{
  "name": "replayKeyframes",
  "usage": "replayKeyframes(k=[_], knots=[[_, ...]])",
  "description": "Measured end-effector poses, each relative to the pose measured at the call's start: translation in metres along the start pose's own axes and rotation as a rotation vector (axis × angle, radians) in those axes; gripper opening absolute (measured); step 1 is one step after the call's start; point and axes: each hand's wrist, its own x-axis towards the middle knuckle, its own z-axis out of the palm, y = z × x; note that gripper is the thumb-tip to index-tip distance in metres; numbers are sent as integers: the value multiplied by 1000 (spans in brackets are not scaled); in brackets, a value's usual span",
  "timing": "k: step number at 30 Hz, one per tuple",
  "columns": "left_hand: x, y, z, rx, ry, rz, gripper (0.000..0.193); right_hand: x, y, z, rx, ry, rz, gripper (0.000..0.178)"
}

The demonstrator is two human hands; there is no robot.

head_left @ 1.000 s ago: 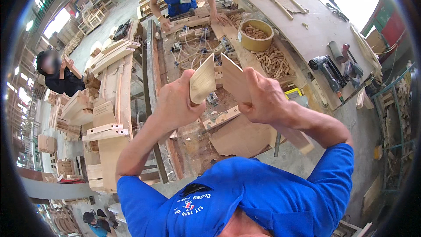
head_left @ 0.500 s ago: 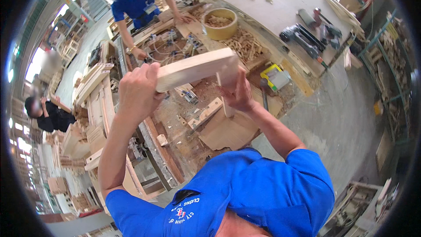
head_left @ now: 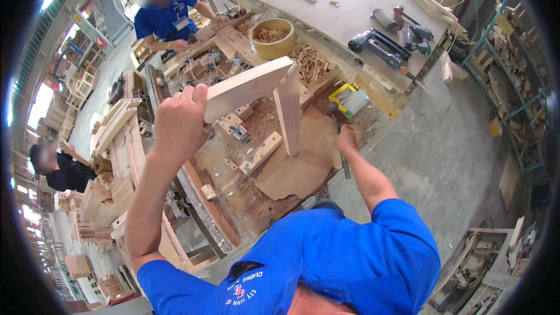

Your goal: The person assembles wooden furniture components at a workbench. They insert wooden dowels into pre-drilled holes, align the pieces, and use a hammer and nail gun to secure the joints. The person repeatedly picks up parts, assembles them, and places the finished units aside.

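**Joined boards held, hammer taken up**

Left hand (head_left: pixel 178 122) clamps the pale L-shaped wooden board assembly (head_left: pixel 256 90) at frame centre, one leg standing on the cluttered brown workbench (head_left: pixel 256 198). Right hand (head_left: pixel 345 140) closes around a dark-handled hammer (head_left: pixel 339 140). Judged next: tapping the joint squarely.

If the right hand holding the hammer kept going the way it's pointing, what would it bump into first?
Probably the yellow-edged tray on the workbench, just beyond the right hand and its hammer; depth is hard to judge.
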Motion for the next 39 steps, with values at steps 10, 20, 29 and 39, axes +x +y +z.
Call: replayKeyframes(k=[10, 20, 29, 39], knots=[[-7, 7, 8, -10, 78, 6, 42, -12, -16, -133, 743, -270, -30, 29], [-3, 9, 1, 24, 133, 74, 21, -91, -173, -424, 487, -48, -323, 34], [-8, 7, 5, 26, 163, 81, 21, -131, -250, -539, 210, 879, -1129, 33], [-29, -14, 25, -2, 149, 44, 23, -111, -188, -478, -419, -5, -771, 35]])
